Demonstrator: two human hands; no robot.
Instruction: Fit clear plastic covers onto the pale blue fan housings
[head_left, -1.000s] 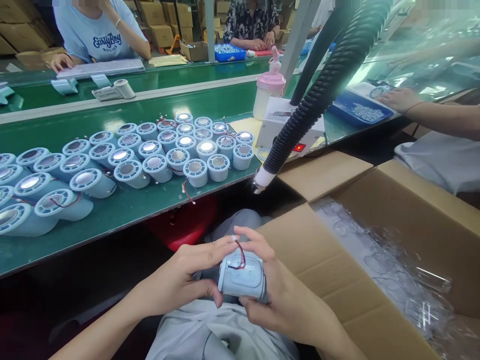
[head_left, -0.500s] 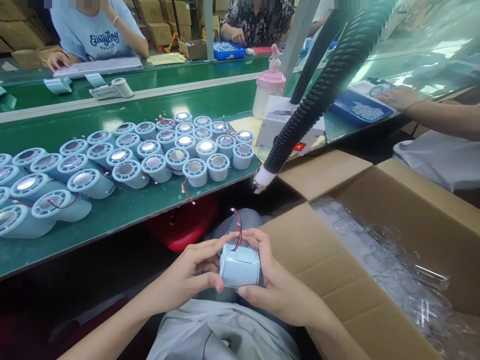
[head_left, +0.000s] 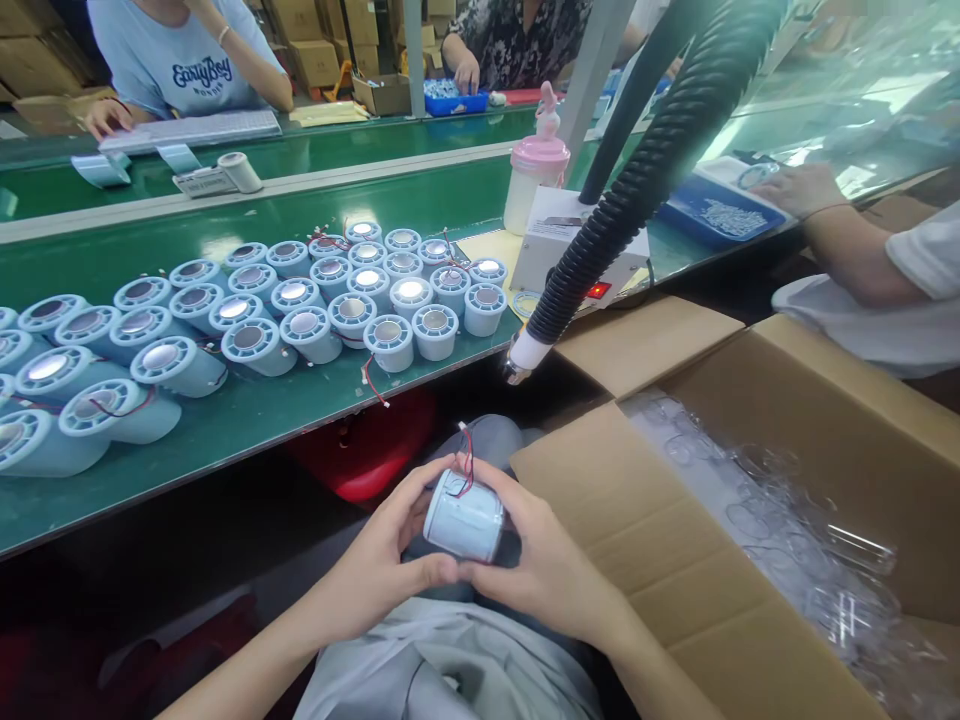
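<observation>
Above my lap, a light-blue cylindrical unit [head_left: 463, 518] with a clear plastic sleeve around it lies on its side between my hands. My left hand [head_left: 390, 545] is closed around its left end, thumb below. On its right end, my right hand [head_left: 536, 545] grips with the fingers over the top and the thumb underneath. A red and black wire [head_left: 469, 460] with a small white connector sticks up from the unit. Beyond my hands, a black corrugated hose [head_left: 600, 220] ends in a metal-tipped white nozzle [head_left: 525, 356].
Many similar blue units [head_left: 305, 330] stand on the green bench [head_left: 225, 440]. A cardboard box [head_left: 675, 560] with clear plastic sleeves [head_left: 817, 560] is at my right. Behind the hose are a white machine [head_left: 544, 245] and a pink-topped bottle [head_left: 536, 175]. Co-workers sit across and at right.
Both hands have moved slightly left with the blue unit, which has tilted, its right end now lower. My left hand has wrapped further around it. A co-worker's arm at right has shifted.
</observation>
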